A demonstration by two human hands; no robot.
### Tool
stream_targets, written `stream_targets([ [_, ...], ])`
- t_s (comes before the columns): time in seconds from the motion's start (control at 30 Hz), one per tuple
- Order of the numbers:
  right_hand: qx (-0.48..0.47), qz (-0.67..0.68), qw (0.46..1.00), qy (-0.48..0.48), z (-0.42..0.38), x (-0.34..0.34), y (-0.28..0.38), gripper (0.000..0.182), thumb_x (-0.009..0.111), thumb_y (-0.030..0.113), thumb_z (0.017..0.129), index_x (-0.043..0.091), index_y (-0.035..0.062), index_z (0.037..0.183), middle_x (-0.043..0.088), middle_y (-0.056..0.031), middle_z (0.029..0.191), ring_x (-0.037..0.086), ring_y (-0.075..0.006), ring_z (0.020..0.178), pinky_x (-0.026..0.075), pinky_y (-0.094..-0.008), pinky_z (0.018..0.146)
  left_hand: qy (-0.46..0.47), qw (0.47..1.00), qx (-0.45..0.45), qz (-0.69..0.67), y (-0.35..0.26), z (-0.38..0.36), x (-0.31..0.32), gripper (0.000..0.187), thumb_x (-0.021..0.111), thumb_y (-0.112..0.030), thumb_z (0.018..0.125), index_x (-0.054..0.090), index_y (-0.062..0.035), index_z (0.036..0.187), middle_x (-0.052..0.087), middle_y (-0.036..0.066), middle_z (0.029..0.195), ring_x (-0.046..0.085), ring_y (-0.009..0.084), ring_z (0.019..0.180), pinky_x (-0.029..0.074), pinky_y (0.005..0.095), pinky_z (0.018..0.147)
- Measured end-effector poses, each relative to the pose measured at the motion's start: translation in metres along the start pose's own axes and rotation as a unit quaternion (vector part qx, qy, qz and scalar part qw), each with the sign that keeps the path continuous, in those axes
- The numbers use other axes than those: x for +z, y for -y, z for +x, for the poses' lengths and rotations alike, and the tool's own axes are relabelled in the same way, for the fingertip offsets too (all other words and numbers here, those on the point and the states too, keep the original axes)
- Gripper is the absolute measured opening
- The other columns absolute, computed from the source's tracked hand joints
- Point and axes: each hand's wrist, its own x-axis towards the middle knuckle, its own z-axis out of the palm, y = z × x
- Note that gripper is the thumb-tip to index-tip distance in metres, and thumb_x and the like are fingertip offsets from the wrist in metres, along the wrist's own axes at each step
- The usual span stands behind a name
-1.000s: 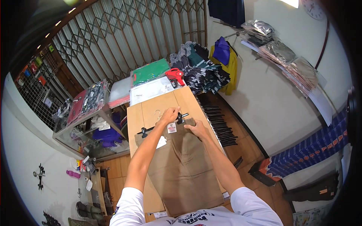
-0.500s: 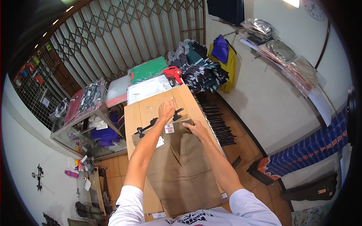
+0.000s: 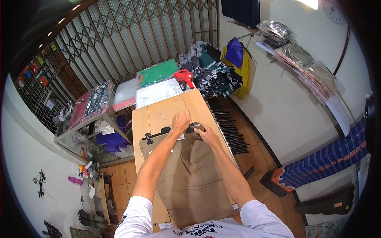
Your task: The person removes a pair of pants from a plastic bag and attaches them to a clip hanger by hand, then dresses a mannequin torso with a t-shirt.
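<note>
The brown trousers (image 3: pixel 190 174) lie flat on the wooden table (image 3: pixel 143 119), long axis running from the person out to the far end, waistband pointing away. A black clip hanger (image 3: pixel 158 133) lies across that waistband, its metal hook pointing farther away. The left hand (image 3: pixel 180 121) closes on the hanger's bar near its right clip. Just beside it, the right hand (image 3: pixel 206 135) pinches the waistband's right corner at the clip.

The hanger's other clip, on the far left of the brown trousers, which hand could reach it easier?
Probably the left hand. It rests on the middle of the hanger, on the same side as that clip. The right hand is busy at the right end of the trousers.
</note>
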Motion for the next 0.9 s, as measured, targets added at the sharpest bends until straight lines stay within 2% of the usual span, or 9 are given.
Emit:
stream_targets([
  [0.1, 0.0, -0.048, 0.999, -0.002, -0.001, 0.0, 0.004, 0.031, 0.075, 0.023, 0.079, 0.071, 0.0056, 0.105, 0.072, -0.0054, 0.092, 0.064, -0.0142, 0.088, 0.049, -0.029, 0.081, -0.007, 1.0, -0.022, -0.002, -0.004, -0.009, -0.003, 0.051, 0.042, -0.033, 0.098, 0.07, 0.0051, 0.079, 0.065, 0.031, 0.08, 0.064, 0.0481, 0.077, 0.05, 0.0537, 0.076],
  [0.17, -0.06, -0.079, 0.995, -0.01, -0.007, 0.001, 0.015, 0.029, 0.074, 0.02, 0.084, 0.068, 0.0, 0.104, 0.069, -0.0045, 0.093, 0.061, -0.0123, 0.084, 0.048, -0.0269, 0.077, -0.012, 0.999, -0.032, 0.0, -0.004, -0.021, -0.009, 0.047, 0.044, -0.033, 0.098, 0.07, 0.0031, 0.085, 0.066, 0.029, 0.083, 0.064, 0.0461, 0.08, 0.05, 0.0525, 0.077],
  [0.27, -0.055, -0.063, 0.996, -0.002, -0.003, 0.003, 0.001, 0.032, 0.078, 0.016, 0.081, 0.068, -0.0012, 0.106, 0.07, -0.0057, 0.096, 0.062, -0.0134, 0.086, 0.049, -0.0282, 0.08, -0.069, 0.992, 0.041, -0.096, 0.004, -0.062, -0.016, 0.03, 0.054, -0.028, 0.094, 0.06, -0.0051, 0.111, 0.062, 0.015, 0.106, 0.056, 0.0339, 0.104, 0.041, 0.0484, 0.09],
  [0.43, -0.03, -0.012, 0.999, 0.017, 0.002, 0.002, -0.01, 0.035, 0.078, 0.014, 0.079, 0.068, -0.0012, 0.11, 0.072, -0.0075, 0.099, 0.065, -0.0131, 0.087, 0.051, -0.0295, 0.081, -0.232, 0.972, -0.023, -0.02, 0.042, -0.144, -0.044, 0.045, 0.069, -0.026, 0.082, 0.055, -0.0024, 0.118, 0.056, 0.018, 0.117, 0.051, 0.036, 0.113, 0.037, 0.0472, 0.097],
  [0.57, -0.016, 0.003, 0.999, 0.03, 0.006, 0.0, -0.019, 0.034, 0.076, 0.012, 0.081, 0.067, -0.0046, 0.109, 0.071, -0.0085, 0.099, 0.064, -0.0141, 0.086, 0.051, -0.0296, 0.081, -0.215, 0.927, -0.296, 0.078, 0.101, -0.181, -0.068, 0.078, 0.073, -0.025, 0.079, 0.033, -0.0001, 0.141, 0.043, 0.022, 0.135, 0.041, 0.036, 0.127, 0.028, 0.0575, 0.104],
  [0.7, -0.012, 0.008, 0.998, 0.056, 0.004, -0.006, -0.009, 0.034, 0.076, 0.013, 0.081, 0.066, -0.0052, 0.108, 0.071, -0.0101, 0.1, 0.064, -0.0155, 0.087, 0.051, -0.0297, 0.08, -0.185, 0.929, -0.322, 0.001, 0.155, -0.195, -0.082, 0.082, 0.074, -0.028, 0.081, 0.03, 0.0024, 0.144, 0.05, 0.021, 0.13, 0.049, 0.0322, 0.121, 0.036, 0.0518, 0.101],
  [0.77, 0.006, 0.011, 0.998, 0.068, -0.003, -0.01, 0.001, 0.033, 0.075, 0.012, 0.082, 0.066, -0.0043, 0.109, 0.07, -0.0098, 0.1, 0.065, -0.0163, 0.087, 0.051, -0.03, 0.08, -0.12, 0.92, -0.303, -0.218, 0.168, -0.196, -0.092, 0.084, 0.072, -0.032, 0.085, 0.027, 0.0046, 0.146, 0.06, 0.02, 0.122, 0.058, 0.0272, 0.11, 0.045, 0.0409, 0.095],
  [0.8, 0.037, 0.038, 0.995, 0.08, -0.013, -0.012, 0.014, 0.032, 0.074, 0.011, 0.083, 0.066, -0.0041, 0.11, 0.07, -0.0095, 0.102, 0.064, -0.0164, 0.088, 0.051, -0.0302, 0.081, -0.141, 0.904, -0.303, -0.265, 0.159, -0.196, -0.097, 0.071, 0.07, -0.031, 0.087, 0.04, 0.007, 0.139, 0.067, 0.017, 0.108, 0.063, 0.023, 0.098, 0.049, 0.032, 0.087],
  [0.9, 0.04, 0.06, 0.993, 0.091, -0.043, -0.016, 0.034, 0.032, 0.072, 0.01, 0.086, 0.064, -0.0035, 0.114, 0.068, -0.0084, 0.106, 0.064, -0.0165, 0.092, 0.05, -0.0307, 0.084, -0.103, 0.915, -0.274, -0.277, 0.153, -0.2, -0.105, 0.057, 0.069, -0.027, 0.088, 0.053, 0.0086, 0.129, 0.068, 0.016, 0.102, 0.063, 0.0231, 0.096, 0.049, 0.0334, 0.088],
])
